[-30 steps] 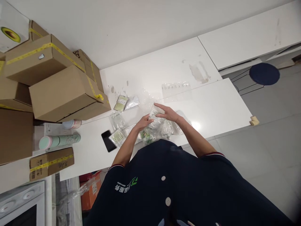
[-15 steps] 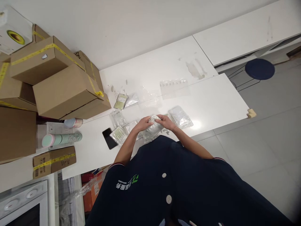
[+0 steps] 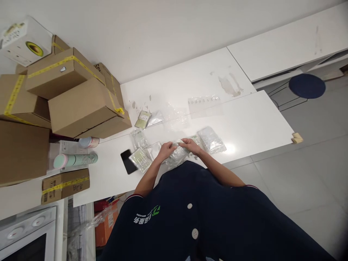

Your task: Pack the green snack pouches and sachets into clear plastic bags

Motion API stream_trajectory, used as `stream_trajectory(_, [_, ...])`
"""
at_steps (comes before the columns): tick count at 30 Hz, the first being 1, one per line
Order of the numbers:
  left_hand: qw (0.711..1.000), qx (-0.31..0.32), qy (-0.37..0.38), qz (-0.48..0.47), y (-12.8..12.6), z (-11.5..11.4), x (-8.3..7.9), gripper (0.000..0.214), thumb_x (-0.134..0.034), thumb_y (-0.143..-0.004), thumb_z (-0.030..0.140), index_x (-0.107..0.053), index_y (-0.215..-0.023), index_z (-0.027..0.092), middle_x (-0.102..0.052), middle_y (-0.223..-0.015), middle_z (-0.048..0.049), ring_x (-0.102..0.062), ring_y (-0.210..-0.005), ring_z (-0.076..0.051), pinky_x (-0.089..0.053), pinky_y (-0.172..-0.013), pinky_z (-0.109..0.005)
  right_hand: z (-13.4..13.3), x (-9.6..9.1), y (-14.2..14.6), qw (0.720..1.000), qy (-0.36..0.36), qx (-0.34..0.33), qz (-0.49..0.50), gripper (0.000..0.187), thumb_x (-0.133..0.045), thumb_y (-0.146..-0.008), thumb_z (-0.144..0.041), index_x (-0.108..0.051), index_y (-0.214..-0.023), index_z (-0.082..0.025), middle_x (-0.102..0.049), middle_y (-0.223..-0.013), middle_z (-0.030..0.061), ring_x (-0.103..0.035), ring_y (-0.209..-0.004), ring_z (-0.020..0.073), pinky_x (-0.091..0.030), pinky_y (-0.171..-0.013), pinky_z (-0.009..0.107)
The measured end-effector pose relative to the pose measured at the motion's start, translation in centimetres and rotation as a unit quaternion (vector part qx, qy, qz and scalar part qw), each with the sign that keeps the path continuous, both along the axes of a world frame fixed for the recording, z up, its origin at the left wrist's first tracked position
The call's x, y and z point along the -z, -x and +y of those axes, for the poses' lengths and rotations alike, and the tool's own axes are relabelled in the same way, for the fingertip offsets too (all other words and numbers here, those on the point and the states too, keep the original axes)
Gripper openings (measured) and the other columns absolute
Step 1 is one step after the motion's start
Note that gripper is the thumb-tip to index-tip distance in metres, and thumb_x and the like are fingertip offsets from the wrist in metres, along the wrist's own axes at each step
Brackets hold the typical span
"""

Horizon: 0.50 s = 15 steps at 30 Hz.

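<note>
Between both hands, close to my body, is a crinkled clear plastic bag [image 3: 177,156]. My left hand [image 3: 166,150] is closed, pinching its upper left edge. Opposite it, my right hand [image 3: 191,145] pinches the bag's upper right edge. What lies inside the bag is too small to make out. Just right of my right hand rests a stack of clear plastic bags [image 3: 211,139]. To the left lie a green-and-clear packet [image 3: 140,159] and another clear packet [image 3: 139,138]. Small dark bits lie on the table below my right hand.
A black phone [image 3: 128,161] lies on the white table [image 3: 106,185] at left. Farther back are a green packet [image 3: 143,119] and a flat clear sheet [image 3: 204,106]. Taped cardboard boxes [image 3: 87,108] are piled at left, near a mint bottle [image 3: 76,160]. A blue stool [image 3: 307,86] stands right.
The camera view has shifted slightly, so the scene sits a little lower and to the right. Both hands keep their pinch on the bag, the fingers moved slightly.
</note>
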<state>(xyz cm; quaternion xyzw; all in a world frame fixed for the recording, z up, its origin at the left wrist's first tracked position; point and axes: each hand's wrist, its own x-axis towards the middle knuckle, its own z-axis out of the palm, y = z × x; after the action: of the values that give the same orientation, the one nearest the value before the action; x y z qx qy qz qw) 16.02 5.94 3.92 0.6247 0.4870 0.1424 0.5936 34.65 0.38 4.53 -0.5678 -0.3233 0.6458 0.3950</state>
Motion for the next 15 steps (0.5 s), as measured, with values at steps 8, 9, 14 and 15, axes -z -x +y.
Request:
stream_trajectory(8, [0.972, -0.221, 0.065, 0.055, 3.3, 4.5, 2.5, 0.035, -0.072, -0.062, 0.040, -0.046, -0.055, 0.018, -0.034, -0.051, 0.0076, -0.038, -0.055, -0.008, -0.029, -0.052, -0.020, 7.5, 3.0, -3.1, 0.782, -0.092, -0.167, -0.593, 0.049, -0.059, -0.084, -0.021, -0.050, -0.132, -0.014, -0.043, -0.142, 0.0221, -0.042, -0.127, 0.0352, -0.036, -0.100, 0.050])
stream_trajectory(9, [0.966, -0.242, 0.070, 0.060, 3.5, 4.9, 2.6, 0.037, -0.073, -0.060, 0.040, -0.043, -0.054, 0.018, -0.033, -0.050, 0.0081, -0.036, -0.054, -0.008, -0.029, -0.051, -0.019, 8.1, 3.5, -3.2, 0.753, -0.108, -0.216, -0.611, 0.047, -0.057, -0.083, -0.015, -0.052, -0.130, -0.012, -0.045, -0.140, 0.0236, -0.041, -0.128, 0.0359, -0.034, -0.101, 0.051])
stream_trajectory(14, [0.947, -0.299, 0.098, 0.068, 3.0, 6.6, 2.8, 0.041, -0.075, -0.057, 0.041, -0.041, -0.052, 0.019, -0.035, -0.048, 0.0080, -0.038, -0.053, -0.008, -0.030, -0.050, -0.020, 11.2, 4.4, -3.6, 0.748, -0.101, -0.268, -0.599, 0.031, -0.043, -0.085, -0.005, -0.064, -0.108, -0.005, -0.062, -0.115, 0.0267, -0.054, -0.113, 0.0328, -0.037, -0.094, 0.044])
stream_trajectory(15, [0.948, -0.296, 0.102, 0.063, 2.7, 7.0, 2.8, 0.040, -0.075, -0.058, 0.042, -0.043, -0.053, 0.018, -0.036, -0.048, 0.0076, -0.040, -0.054, -0.009, -0.032, -0.051, -0.020, 11.9, 4.1, -4.1, 0.769, -0.079, -0.224, -0.594, 0.030, -0.041, -0.088, -0.007, -0.064, -0.107, -0.007, -0.063, -0.112, 0.0257, -0.056, -0.109, 0.0315, -0.038, -0.092, 0.043])
